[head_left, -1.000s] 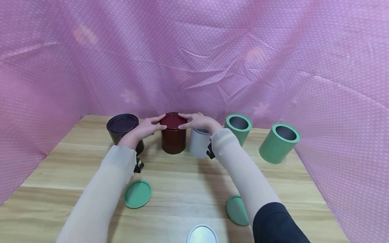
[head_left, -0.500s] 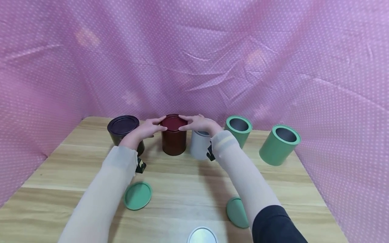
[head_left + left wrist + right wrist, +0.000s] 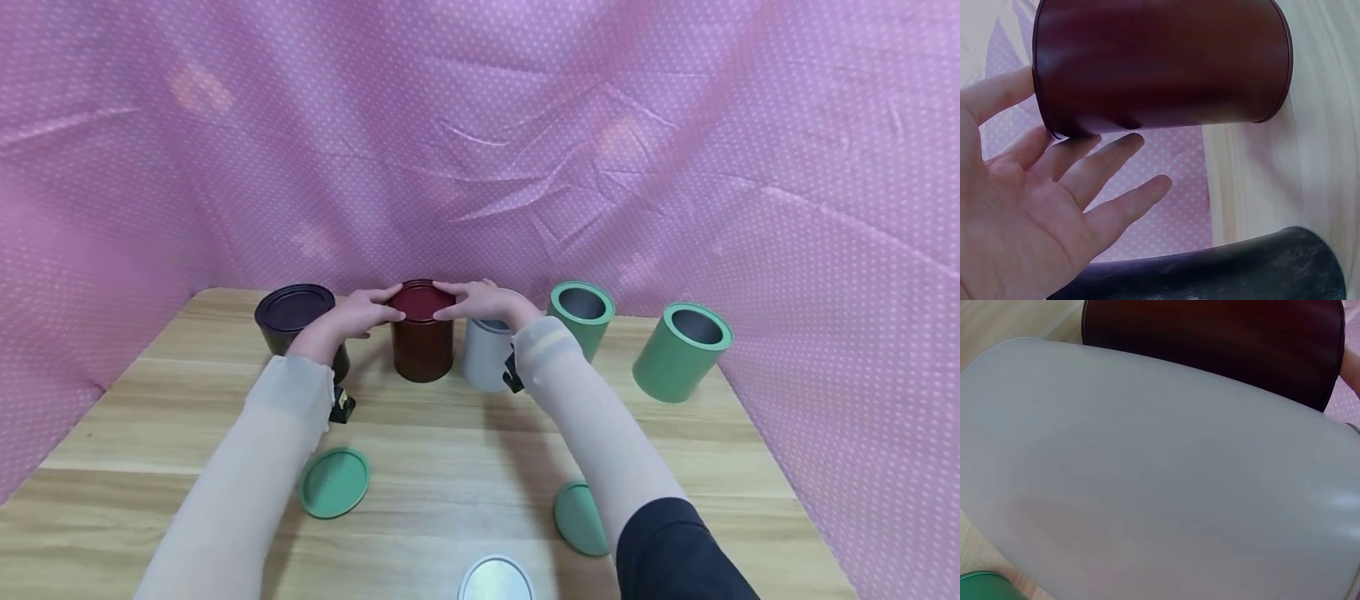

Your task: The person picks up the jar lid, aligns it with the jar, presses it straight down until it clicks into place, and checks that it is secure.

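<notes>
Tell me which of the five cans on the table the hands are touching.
The dark red can, second from the left. Both the left hand and right hand have fingertips on its lidded top; the other four stand untouched.

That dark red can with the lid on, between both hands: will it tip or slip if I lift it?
The dark red can looks rigid, probably metal, so it shouldn't flex. Its glossy wall may be slippery. Standing upright on the table, it seems stable; on its side it would likely roll.

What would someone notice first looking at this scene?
Both hands meet on the lid of a dark red tin at the back middle of the wooden table: left hand, right hand. Two open green tins stand to the right, and pink dotted cloth surrounds everything.
</notes>
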